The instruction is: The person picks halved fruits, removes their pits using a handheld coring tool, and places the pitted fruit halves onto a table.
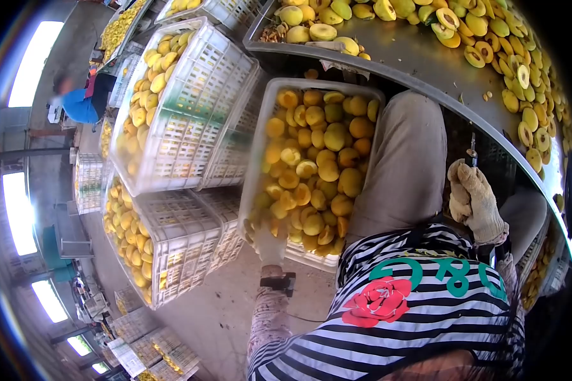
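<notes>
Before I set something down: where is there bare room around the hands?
Metal table: a mostly bare strip between its near rim and the fruit halves. Floor: open between the stacked crates and the striped shirt. Crowded: the fruit-filled crate by the left hand.

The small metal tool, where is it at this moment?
In the head view, the small metal tool is on the right, held in the gloved right hand, near the metal table.

Striped shirt (pixel 311 346): large green characters (pixel 459 279) across chest, right of red rose print (pixel 378 301). One resembles figure 8; others bent by folds, wording not legible. White crate (pixel 194 130) at left: blurred green band (pixel 190 108), no readable lettering.
</notes>
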The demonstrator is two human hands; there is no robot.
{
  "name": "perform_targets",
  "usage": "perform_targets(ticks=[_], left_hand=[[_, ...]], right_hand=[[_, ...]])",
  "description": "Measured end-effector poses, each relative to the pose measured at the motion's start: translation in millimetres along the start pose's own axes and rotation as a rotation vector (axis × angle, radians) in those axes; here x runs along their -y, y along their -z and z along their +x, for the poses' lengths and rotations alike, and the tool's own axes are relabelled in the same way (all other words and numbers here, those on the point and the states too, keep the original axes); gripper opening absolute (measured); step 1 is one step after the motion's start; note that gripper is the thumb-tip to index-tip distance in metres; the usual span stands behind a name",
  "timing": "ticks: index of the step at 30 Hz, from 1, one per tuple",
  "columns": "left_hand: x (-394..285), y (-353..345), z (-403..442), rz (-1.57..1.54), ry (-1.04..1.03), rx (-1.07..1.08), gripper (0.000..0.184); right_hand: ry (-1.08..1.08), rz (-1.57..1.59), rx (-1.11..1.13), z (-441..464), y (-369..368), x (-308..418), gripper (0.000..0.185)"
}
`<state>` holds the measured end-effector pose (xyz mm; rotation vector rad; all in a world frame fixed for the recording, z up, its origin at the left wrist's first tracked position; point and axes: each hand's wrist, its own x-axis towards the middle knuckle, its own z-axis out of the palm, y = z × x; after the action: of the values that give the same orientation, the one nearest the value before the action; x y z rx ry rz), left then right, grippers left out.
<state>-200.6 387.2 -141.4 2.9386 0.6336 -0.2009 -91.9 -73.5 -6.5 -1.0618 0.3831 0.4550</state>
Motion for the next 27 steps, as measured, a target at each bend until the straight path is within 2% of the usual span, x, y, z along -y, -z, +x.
perform_targets(ticks=[1, 3, 5, 6, 7, 8, 9, 12, 13, 15, 17, 18, 21, 22, 23, 25, 27], left_hand=[[-7, -2, -2, -0.065, 0.026, -0.047, 0.072], [-6, -53, 13, -0.083, 0.105, -0.098, 0.076], [-6, -61, 36, -0.027, 0.096, -0.014, 0.080], [0, -46, 45, 0.038, 0.049, 0.111, 0.081], [0, -35, 48, 0.053, 0.021, 0.125, 0.077], [-3, -26, 47, 0.091, -0.027, 0.084, 0.074], [-9, -17, 45, 0.152, -0.095, -0.046, 0.071], [-24, -22, 46, 0.301, -0.329, -0.345, 0.067], [-45, -26, 49, 0.230, -0.380, -0.284, 0.066], [-61, -27, 59, 0.016, -0.319, -0.120, 0.060], [-59, -22, 82, -0.276, -0.105, 0.083, 0.051], [-59, -12, 89, -0.268, -0.146, 0.014, 0.049], [-51, -27, 104, -0.845, -0.116, -0.106, 0.038], [-80, 2, 89, -0.742, -0.228, -0.164, 0.030], [-82, -20, 77, -0.494, -0.198, -0.129, 0.032], [-113, -25, 72, -0.155, -0.529, -0.225, 0.041], [-150, -31, 71, -0.184, -0.574, -0.257, 0.042]], right_hand=[[0.022, -0.024, 0.003, -2, 4, 1, 0.032], [0.016, -0.011, -0.025, -3, 6, -1, 0.032], [-0.005, 0.022, -0.066, -3, 1, -6, 0.032], [-0.042, 0.049, -0.010, -4, -1, -6, 0.031], [-0.074, 0.029, -0.031, -6, -10, -4, 0.031], [-0.067, 0.021, 0.025, -8, -7, -2, 0.032], [-0.053, 0.017, 0.080, -7, -4, -1, 0.033], [0.030, -0.005, 0.026, -12, 10, 6, 0.037], [0.069, -0.032, 0.009, -14, 15, 8, 0.037], [0.055, -0.004, 0.033, -15, 22, 3, 0.037], [0.013, 0.001, 0.063, -17, 26, 4, 0.038], [0.023, -0.015, 0.040, -19, 25, 7, 0.037], [0.087, -0.029, -0.045, -16, 34, 5, 0.034], [0.087, -0.013, -0.038, -16, 34, 4, 0.034], [0.057, 0.002, -0.024, -17, 33, 4, 0.034], [0.014, 0.034, 0.019, -13, 28, 6, 0.034], [0.012, 0.002, 0.002, -13, 26, 6, 0.033]])
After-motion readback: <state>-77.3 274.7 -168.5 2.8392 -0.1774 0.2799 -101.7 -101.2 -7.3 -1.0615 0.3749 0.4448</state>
